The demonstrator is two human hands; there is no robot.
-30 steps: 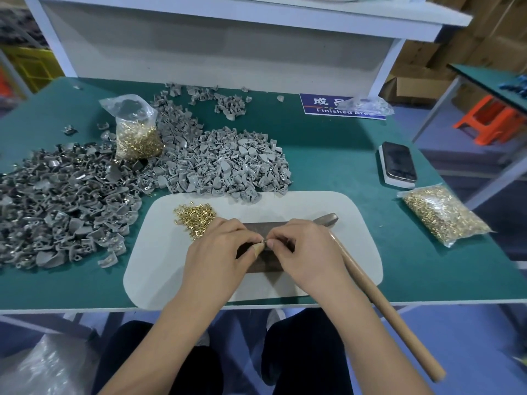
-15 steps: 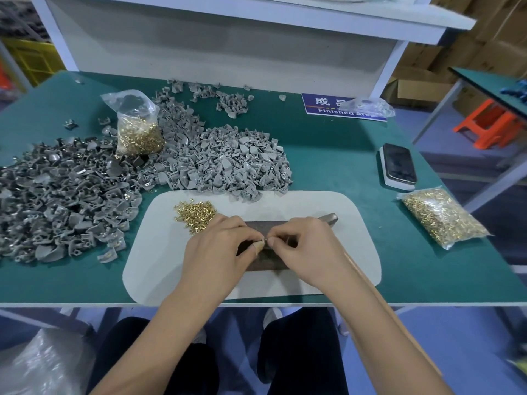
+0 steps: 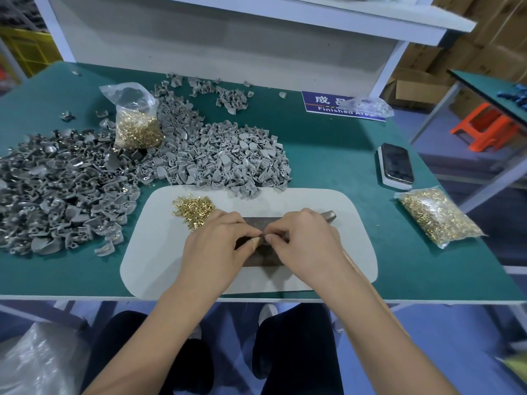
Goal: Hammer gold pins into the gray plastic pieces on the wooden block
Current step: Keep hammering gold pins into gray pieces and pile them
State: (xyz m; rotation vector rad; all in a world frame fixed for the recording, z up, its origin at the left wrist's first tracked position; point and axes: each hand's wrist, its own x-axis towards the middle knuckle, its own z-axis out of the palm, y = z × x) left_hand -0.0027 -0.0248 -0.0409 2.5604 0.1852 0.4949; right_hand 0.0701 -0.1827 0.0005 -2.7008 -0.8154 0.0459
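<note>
Centrally, we note left hand (image 3: 216, 246) and right hand (image 3: 308, 243) pinching one small piece together over the wooden block (image 3: 262, 259); we cannot identify it.

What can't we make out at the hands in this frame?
- Head view: what the left hand and right hand pinch between their fingertips; too small, covered by fingers.
- Block: most of its top hidden under both hands, so any gray piece on it is unseen.
- Hammer: only the head tip shows; the handle runs under the right forearm.
- Sign: text partly covered by a plastic bag.
</note>
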